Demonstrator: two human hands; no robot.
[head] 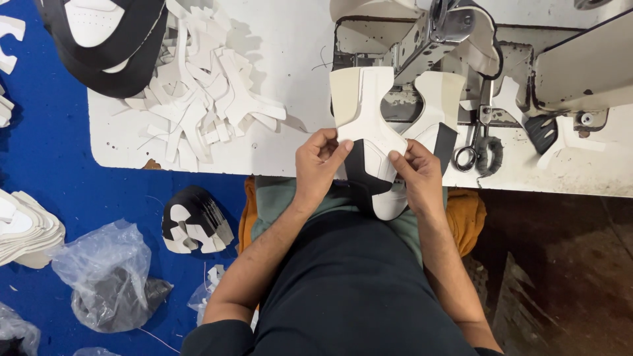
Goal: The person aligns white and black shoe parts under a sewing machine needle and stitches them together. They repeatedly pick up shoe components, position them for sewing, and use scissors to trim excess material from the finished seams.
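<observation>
Shoe upper piece: white w/ black panel, Y-shaped top, held at near edge of worktop, lower end hanging over lap, top end lying on worktop just before sewing machine.
Left hand: pinching piece's left edge, thumb on top, fingers curled under; wrist bent in, forearm rising from lower left.
Right hand: pinching piece's right edge, thumb on top near centre seam; forearm coming up from lower right, elbow tucked.
Hands together: near each other, apart, piece stretched between.
Second white piece: just right of held piece, under machine head, black strap at its lower end.
Scissors: on worktop right of hands, looped handles toward worktop edge.
White cut pieces: loose heap on worktop, left of hands.
Black-and-white stack: top left, partly over worktop corner.
Floor: blue; stack of black/white pieces near left elbow, clear plastic bags lower left, pale stack at left edge.
Clothing: dark top, green and orange cloth at lap.
</observation>
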